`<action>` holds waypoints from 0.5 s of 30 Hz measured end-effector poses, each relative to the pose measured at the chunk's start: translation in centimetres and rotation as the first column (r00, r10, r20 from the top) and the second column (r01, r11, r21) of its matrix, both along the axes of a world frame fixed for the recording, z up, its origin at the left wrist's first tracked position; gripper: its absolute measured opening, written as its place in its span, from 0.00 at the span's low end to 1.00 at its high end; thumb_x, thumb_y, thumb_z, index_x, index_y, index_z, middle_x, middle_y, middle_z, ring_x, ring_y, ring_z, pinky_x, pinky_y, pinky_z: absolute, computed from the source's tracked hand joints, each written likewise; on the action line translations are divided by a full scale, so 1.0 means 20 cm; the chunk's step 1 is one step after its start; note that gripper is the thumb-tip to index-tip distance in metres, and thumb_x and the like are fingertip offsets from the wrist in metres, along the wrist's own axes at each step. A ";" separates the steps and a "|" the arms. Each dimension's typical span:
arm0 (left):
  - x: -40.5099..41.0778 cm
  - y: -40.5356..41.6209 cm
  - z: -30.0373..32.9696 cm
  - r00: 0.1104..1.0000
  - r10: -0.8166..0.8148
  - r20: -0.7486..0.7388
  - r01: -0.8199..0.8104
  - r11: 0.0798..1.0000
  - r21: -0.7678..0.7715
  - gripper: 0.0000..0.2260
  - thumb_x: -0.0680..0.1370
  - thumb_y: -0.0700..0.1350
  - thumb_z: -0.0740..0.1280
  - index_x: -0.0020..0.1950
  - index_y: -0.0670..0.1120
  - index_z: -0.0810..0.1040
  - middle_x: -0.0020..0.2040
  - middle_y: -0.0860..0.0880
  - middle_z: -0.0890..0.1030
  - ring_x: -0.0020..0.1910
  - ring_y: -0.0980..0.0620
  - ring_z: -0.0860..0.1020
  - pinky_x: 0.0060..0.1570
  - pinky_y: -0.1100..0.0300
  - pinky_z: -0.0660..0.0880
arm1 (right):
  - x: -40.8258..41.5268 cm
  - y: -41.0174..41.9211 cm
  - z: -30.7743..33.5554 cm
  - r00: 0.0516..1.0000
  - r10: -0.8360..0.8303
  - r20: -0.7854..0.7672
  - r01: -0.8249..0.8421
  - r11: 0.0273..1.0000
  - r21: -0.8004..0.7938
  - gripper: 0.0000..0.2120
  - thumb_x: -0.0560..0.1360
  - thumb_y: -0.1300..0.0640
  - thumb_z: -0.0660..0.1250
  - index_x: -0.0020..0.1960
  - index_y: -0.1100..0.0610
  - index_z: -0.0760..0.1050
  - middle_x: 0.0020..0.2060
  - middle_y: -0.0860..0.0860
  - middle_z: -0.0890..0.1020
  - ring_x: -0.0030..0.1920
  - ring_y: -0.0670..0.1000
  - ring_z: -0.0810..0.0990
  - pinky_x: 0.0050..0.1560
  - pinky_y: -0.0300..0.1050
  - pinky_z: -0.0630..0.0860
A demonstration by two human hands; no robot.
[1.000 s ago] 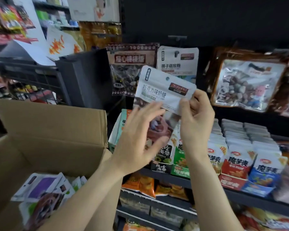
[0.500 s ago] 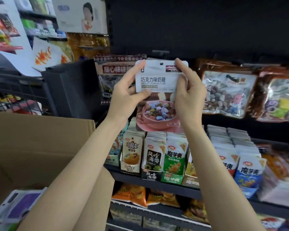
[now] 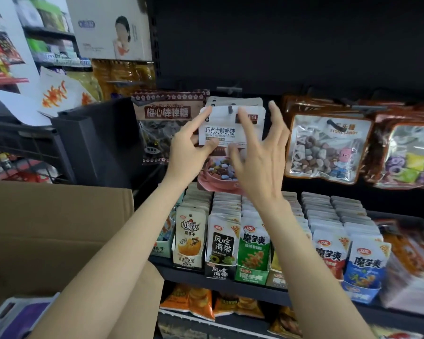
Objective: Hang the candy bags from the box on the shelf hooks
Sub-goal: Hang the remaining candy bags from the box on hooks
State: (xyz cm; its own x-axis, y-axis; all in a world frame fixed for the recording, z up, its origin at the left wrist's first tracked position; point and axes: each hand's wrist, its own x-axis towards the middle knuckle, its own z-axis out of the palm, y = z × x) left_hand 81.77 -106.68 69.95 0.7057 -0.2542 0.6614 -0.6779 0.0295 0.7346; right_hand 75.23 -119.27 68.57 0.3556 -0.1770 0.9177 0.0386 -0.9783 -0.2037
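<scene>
A white candy bag with black Chinese lettering and a pink bowl printed on its lower half (image 3: 230, 133) hangs from a dark metal shelf hook (image 3: 230, 108) that pokes through its top hole, in front of other white bags on the same peg. The left hand (image 3: 190, 148) is at the bag's left edge, forefinger up along the side and thumb against the lower front; whether it pinches the bag or only touches it is hard to tell through the blur. The right hand (image 3: 257, 157) is in front of the bag's right half, fingers spread apart and straight, gripping nothing.

Low on the left stands the open brown cardboard box (image 3: 59, 228), with a purple-and-white packet (image 3: 22, 316) showing at its bottom corner. The black shop shelving (image 3: 230, 283) carries rows of upright snack pouches in display cartons below the hooks. Beside the hung bag are a brown lollipop bag (image 3: 168, 126) on the left and a clear brown-trimmed bag of stone-shaped candies (image 3: 326, 148) on the right. Orange packets lie on the lower tier, and a black panel backs the hooks.
</scene>
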 end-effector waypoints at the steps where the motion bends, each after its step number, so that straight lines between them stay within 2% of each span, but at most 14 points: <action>1: 0.04 -0.03 -0.02 0.995 0.062 0.075 -0.064 0.997 0.032 0.28 0.74 0.34 0.70 0.72 0.49 0.69 0.67 0.56 0.72 0.65 0.54 0.74 0.62 0.50 0.75 | 0.04 -0.01 -0.03 0.999 -0.036 0.000 0.036 0.998 -0.056 0.26 0.75 0.60 0.68 0.72 0.54 0.69 0.73 0.64 0.61 0.68 0.61 0.66 0.57 0.48 0.75; 3: 0.10 -0.09 -0.04 0.973 0.158 0.168 -0.171 0.983 0.065 0.28 0.74 0.35 0.71 0.73 0.47 0.68 0.61 0.53 0.73 0.63 0.52 0.73 0.61 0.48 0.75 | 0.12 -0.03 -0.07 0.998 -0.040 -0.058 0.038 0.999 -0.023 0.28 0.74 0.63 0.68 0.73 0.56 0.67 0.74 0.64 0.58 0.70 0.63 0.63 0.54 0.51 0.79; 4: 0.12 -0.13 -0.05 0.964 0.189 0.188 -0.205 0.976 0.073 0.29 0.74 0.35 0.71 0.73 0.46 0.68 0.59 0.49 0.73 0.62 0.52 0.72 0.62 0.52 0.75 | 0.15 -0.04 -0.07 0.994 -0.034 -0.099 0.035 0.999 0.008 0.28 0.74 0.63 0.68 0.73 0.57 0.66 0.75 0.64 0.57 0.69 0.63 0.63 0.51 0.52 0.80; 6: 0.16 -0.18 -0.05 0.951 0.236 0.200 -0.259 0.961 0.097 0.30 0.75 0.34 0.70 0.75 0.47 0.65 0.60 0.41 0.73 0.63 0.54 0.69 0.64 0.72 0.65 | 0.21 -0.06 -0.08 0.983 -0.065 -0.169 0.067 0.998 0.004 0.29 0.74 0.62 0.68 0.73 0.59 0.65 0.74 0.65 0.58 0.67 0.65 0.65 0.51 0.55 0.80; 7: 0.17 -0.20 -0.05 0.948 0.252 0.196 -0.279 0.952 0.125 0.32 0.75 0.33 0.69 0.76 0.48 0.62 0.62 0.39 0.71 0.64 0.52 0.69 0.63 0.77 0.61 | 0.23 -0.07 -0.08 0.973 -0.093 -0.209 0.092 0.996 -0.015 0.30 0.74 0.61 0.68 0.73 0.60 0.64 0.74 0.65 0.58 0.66 0.67 0.66 0.51 0.56 0.80; 9: 0.21 -0.24 -0.04 0.940 0.283 0.188 -0.322 0.919 0.227 0.37 0.75 0.33 0.68 0.78 0.53 0.55 0.68 0.37 0.67 0.64 0.45 0.73 0.59 0.71 0.65 | 0.26 -0.09 -0.07 0.943 -0.162 -0.291 0.152 0.987 -0.059 0.33 0.73 0.58 0.69 0.75 0.61 0.61 0.75 0.65 0.58 0.68 0.69 0.65 0.51 0.59 0.79; 11: 0.23 -0.27 -0.05 0.934 0.294 0.204 -0.351 0.864 0.361 0.42 0.74 0.32 0.68 0.78 0.56 0.50 0.76 0.38 0.57 0.62 0.44 0.75 0.53 0.69 0.69 | 0.28 -0.10 -0.08 0.911 -0.208 -0.355 0.194 0.978 -0.075 0.35 0.73 0.56 0.69 0.76 0.62 0.60 0.75 0.65 0.58 0.72 0.70 0.61 0.58 0.62 0.75; 13: 0.22 -0.26 -0.06 0.955 0.244 0.168 -0.293 0.862 0.414 0.42 0.74 0.34 0.69 0.79 0.54 0.49 0.78 0.42 0.53 0.70 0.46 0.69 0.59 0.69 0.66 | 0.27 -0.10 -0.11 0.912 -0.199 -0.359 0.184 0.980 -0.077 0.35 0.73 0.53 0.68 0.75 0.63 0.61 0.75 0.65 0.60 0.74 0.69 0.57 0.68 0.64 0.65; 15: 0.16 -0.22 -0.08 0.978 0.193 0.085 -0.211 0.898 0.387 0.39 0.76 0.36 0.69 0.79 0.50 0.50 0.77 0.43 0.59 0.74 0.47 0.62 0.66 0.66 0.60 | 0.24 -0.08 -0.14 0.931 -0.165 -0.325 0.144 0.986 -0.088 0.33 0.73 0.53 0.67 0.73 0.65 0.64 0.73 0.65 0.63 0.75 0.68 0.57 0.72 0.64 0.59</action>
State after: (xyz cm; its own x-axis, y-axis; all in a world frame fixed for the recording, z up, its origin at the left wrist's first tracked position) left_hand 85.05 -111.04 68.30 0.7421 -0.3540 0.5692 -0.6703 -0.3949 0.6283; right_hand 80.00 -120.96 65.81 0.6128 -0.2009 0.7643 -0.1727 -0.9778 -0.1186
